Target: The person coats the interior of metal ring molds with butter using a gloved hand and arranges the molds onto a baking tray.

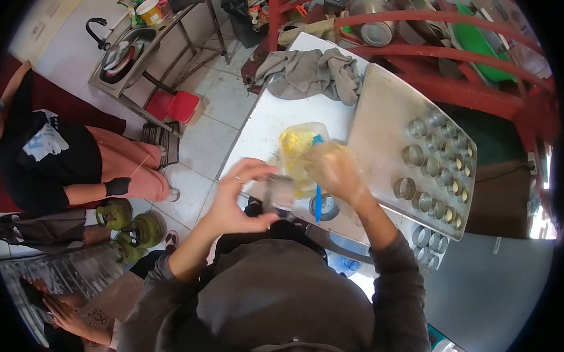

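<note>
My left hand [241,199] is wrapped around a metal ring mould [279,196] over the table's front edge. My right hand [335,171] is blurred by motion above the right side of a clear plastic tub [293,141]; its fingers cannot be made out. Yellow, buttery-looking stuff smears the tub's inside. A blue-handled tool [318,205] reaches from the tub toward me. Past the tub, on the right, a large baking tray [383,127] carries several metal rings [413,156] in rows.
A grey cloth [310,74] lies at the table's back. More rings [421,237] stand beyond the tray's near corner. A person [53,155] is at the left, with another person's hands [63,314] at lower left. Red railings [448,53] and a sink [121,62] are farther back.
</note>
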A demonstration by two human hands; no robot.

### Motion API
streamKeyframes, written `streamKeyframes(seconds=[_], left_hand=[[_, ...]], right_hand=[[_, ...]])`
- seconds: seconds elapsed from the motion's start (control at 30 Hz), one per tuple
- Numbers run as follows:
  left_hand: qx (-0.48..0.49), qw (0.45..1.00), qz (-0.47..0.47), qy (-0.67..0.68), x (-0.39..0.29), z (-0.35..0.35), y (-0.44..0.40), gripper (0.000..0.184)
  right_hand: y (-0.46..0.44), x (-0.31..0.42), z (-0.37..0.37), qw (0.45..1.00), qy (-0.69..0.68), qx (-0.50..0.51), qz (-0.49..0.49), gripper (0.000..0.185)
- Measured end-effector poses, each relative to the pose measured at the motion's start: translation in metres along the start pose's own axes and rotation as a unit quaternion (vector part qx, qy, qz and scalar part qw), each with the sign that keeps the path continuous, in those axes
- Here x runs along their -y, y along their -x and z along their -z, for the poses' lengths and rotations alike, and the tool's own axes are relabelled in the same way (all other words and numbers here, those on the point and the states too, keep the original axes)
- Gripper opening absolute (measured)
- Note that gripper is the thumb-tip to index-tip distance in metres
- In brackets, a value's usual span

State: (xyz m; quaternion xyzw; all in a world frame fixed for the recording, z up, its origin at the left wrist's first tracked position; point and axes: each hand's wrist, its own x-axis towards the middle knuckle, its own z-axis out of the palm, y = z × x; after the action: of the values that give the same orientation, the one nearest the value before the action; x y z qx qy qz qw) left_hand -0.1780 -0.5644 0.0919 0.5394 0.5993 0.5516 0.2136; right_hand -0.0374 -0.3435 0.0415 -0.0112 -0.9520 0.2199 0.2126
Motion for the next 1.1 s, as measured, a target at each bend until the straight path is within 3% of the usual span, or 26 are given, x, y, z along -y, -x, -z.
streamKeyframes(seconds=[0.1, 0.2, 0.3, 0.4, 0.5, 0.53, 0.6, 0.7, 0.8, 0.9, 1.0, 1.1], left_hand=[[-0.082, 0.996, 0.011, -0.016, 0.016, 0.028, 0.02, 0.065], [-0.099, 0.994, 0.026, -0.028, 0.023, 0.048, 0.033, 0.064], [-0.081, 0.996, 0.035, -0.024, 0.029, 0.059, 0.038, 0.064], [-0.08, 0.996, 0.026, -0.019, 0.031, 0.065, 0.035, 0.064], [-0.089, 0.995, 0.031, 0.036, 0.037, 0.067, 0.028, 0.065], [-0.09, 0.993, 0.037, 0.064, 0.04, 0.067, 0.027, 0.065], [-0.094, 0.989, 0.048, 0.107, 0.047, 0.066, 0.024, 0.065], [-0.069, 0.987, 0.044, 0.139, 0.05, 0.064, 0.014, 0.066], [-0.046, 0.986, 0.011, 0.158, 0.046, 0.058, -0.004, 0.067], [-0.012, 0.996, -0.036, 0.081, 0.027, 0.057, -0.028, 0.068], [0.008, 0.995, -0.092, 0.043, 0.009, 0.052, -0.048, 0.067], [0.016, 0.987, -0.156, 0.033, -0.006, 0.05, -0.059, 0.067]], right_hand=[[-0.027, 0.002, -0.035, 0.981, 0.15, 0.105, -0.059, 0.021], [-0.035, -0.004, -0.068, 0.945, 0.265, 0.175, -0.083, 0.021], [-0.026, -0.025, -0.09, 0.963, 0.251, 0.097, 0.009, 0.02], [-0.031, -0.028, -0.094, 0.962, 0.241, 0.12, -0.042, 0.017], [-0.036, -0.048, -0.09, 0.935, 0.252, 0.242, -0.056, 0.017], [-0.043, -0.048, -0.075, 0.952, 0.092, 0.268, -0.113, 0.019], [-0.069, -0.03, -0.021, 0.904, -0.227, 0.289, -0.218, 0.023], [-0.076, 0.003, 0.022, 0.839, -0.329, 0.251, -0.354, 0.028], [-0.068, 0.05, 0.051, 0.757, -0.533, 0.103, -0.364, 0.023], [-0.067, 0.091, 0.061, 0.826, -0.427, 0.034, -0.366, 0.017], [-0.047, 0.091, 0.041, 0.836, -0.431, -0.032, -0.338, 0.02], [-0.055, 0.104, 0.029, 0.935, -0.245, -0.129, -0.222, 0.023]])
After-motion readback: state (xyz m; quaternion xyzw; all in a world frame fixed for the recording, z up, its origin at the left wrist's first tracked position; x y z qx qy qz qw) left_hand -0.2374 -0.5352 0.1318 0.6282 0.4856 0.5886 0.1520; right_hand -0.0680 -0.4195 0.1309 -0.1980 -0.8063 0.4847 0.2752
